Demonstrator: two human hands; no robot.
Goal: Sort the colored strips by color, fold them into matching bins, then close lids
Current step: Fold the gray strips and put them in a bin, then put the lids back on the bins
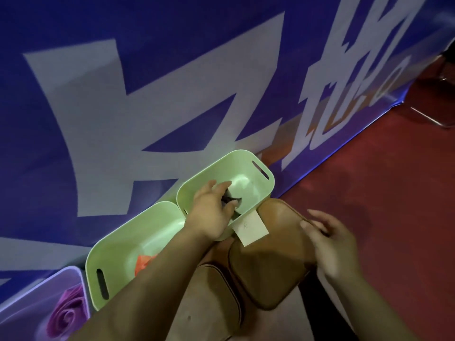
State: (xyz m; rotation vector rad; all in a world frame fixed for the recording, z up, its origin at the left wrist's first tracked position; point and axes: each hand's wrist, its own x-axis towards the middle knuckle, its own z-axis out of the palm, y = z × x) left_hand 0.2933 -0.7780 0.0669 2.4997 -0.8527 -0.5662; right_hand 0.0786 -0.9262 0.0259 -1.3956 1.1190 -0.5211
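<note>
Head view shows our left hand [211, 212] pinching what looks like a dark strip [231, 201] over the far green bin [264, 187], while our right hand [332, 242], half open and empty, rests on a brown lid [268, 262]; a sloppy drop could leave the strip on the rim and jam it.

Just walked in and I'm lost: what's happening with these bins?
A person is sorting colored strips into bins on the floor along a blue banner. The left hand reaches into the far green bin, its grip on a dark strip. The right hand rests on a brown lid lying beside that bin. The near green bin holds an orange strip; a purple bin holds a purple one. No lids are on yet.
</note>
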